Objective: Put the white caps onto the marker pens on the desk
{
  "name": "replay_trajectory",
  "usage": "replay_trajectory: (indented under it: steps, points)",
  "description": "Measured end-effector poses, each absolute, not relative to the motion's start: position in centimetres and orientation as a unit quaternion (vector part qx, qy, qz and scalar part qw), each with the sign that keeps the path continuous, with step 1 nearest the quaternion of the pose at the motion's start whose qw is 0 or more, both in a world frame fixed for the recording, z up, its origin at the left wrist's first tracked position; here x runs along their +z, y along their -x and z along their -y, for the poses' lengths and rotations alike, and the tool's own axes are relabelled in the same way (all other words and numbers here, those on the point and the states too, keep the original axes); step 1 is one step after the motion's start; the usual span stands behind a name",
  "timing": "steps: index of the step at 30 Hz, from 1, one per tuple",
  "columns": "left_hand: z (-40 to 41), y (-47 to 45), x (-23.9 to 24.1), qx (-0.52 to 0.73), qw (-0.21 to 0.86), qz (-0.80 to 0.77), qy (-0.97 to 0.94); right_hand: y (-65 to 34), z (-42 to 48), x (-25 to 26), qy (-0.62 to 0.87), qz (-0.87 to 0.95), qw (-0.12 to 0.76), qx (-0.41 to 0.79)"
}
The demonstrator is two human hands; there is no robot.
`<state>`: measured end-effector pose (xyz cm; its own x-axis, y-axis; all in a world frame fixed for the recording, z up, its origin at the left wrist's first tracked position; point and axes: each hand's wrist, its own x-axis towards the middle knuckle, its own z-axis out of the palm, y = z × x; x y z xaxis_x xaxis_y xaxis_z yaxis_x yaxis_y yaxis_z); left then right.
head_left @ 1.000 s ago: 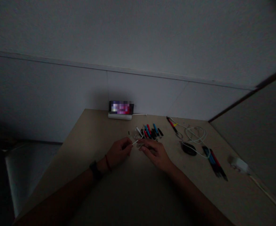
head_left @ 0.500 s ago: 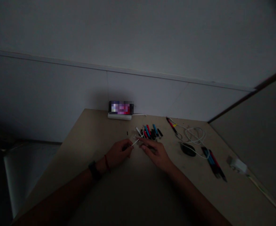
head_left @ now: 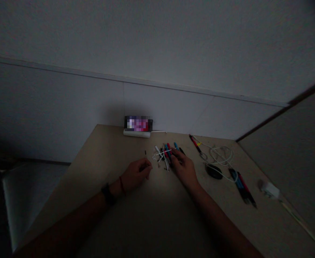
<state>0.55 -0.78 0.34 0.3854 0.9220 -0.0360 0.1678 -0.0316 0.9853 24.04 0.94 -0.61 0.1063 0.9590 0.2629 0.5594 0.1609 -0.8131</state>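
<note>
1. The left hand (head_left: 135, 174) has a bare forearm; a dark watch (head_left: 108, 194) circles the wrist.
2. A thin red band (head_left: 122, 185) sits just beside it, toward the hand.
3. The right hand (head_left: 184, 169) and its forearm are bare, with no sleeve.

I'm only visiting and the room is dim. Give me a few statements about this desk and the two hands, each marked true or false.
1. The right hand reaches into the pile of pen parts. True.
2. The left hand lies flat and spread on the desk. False: it is curled into a loose fist; whether it holds anything cannot be told.
3. A dark mouse lies to the right of the right hand. True.
4. The lit screen stands at the near edge of the desk. False: it stands at the far edge, against the wall.
5. A white cable is coiled beyond the mouse. True.
</note>
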Motion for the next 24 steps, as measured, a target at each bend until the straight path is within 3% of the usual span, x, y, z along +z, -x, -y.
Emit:
replay_trajectory:
  steps: [15,24]
  points:
    - [0.1,-0.4,0.5,0.399,0.645,-0.386,-0.525,-24.0,-1.1,-0.6,0.581,0.664,0.431,0.188]
    - [-0.4,0.4,1.2,0.485,0.57,-0.446,-0.49,-23.5,-0.5,0.3,0.567,0.666,0.439,0.202]
